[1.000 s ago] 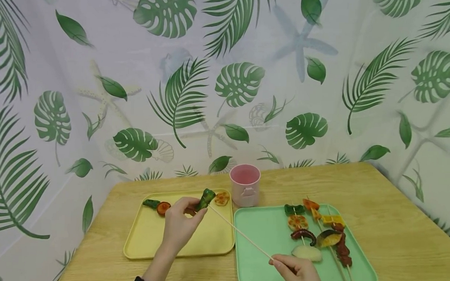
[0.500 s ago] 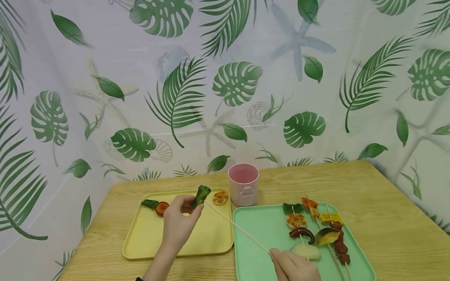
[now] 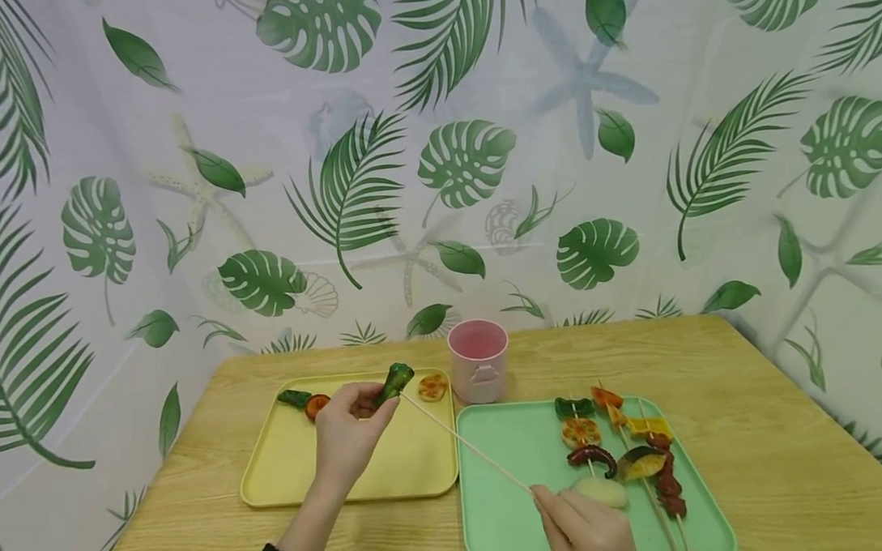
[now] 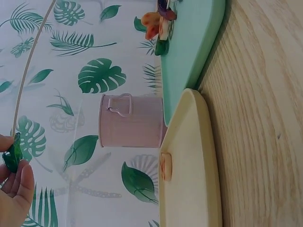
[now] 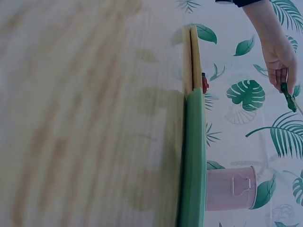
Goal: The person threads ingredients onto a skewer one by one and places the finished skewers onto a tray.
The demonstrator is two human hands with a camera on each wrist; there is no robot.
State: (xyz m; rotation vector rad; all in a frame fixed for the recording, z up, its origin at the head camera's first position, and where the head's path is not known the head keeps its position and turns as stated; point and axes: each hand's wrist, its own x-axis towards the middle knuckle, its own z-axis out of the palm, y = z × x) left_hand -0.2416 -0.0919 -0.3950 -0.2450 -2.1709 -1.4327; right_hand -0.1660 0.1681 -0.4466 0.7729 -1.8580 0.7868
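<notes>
Wooden table (image 3: 770, 449): left hand (image 3: 348, 434) pinches green pepper piece (image 3: 394, 382), right hand (image 3: 585, 532) grips skewer (image 3: 464, 442) end

The place looks like a staged recording booth rather than a real kitchen. A thin curtain (image 3: 445, 146) printed with green leaves and pale starfish closes off the far and right edges of a small wooden table (image 3: 771, 417). On the table lie plastic trays in yellow (image 3: 288, 473) and green (image 3: 505, 521), a pink cup (image 3: 478, 362), and glossy toy-like food pieces on skewers (image 3: 624, 452).
</notes>
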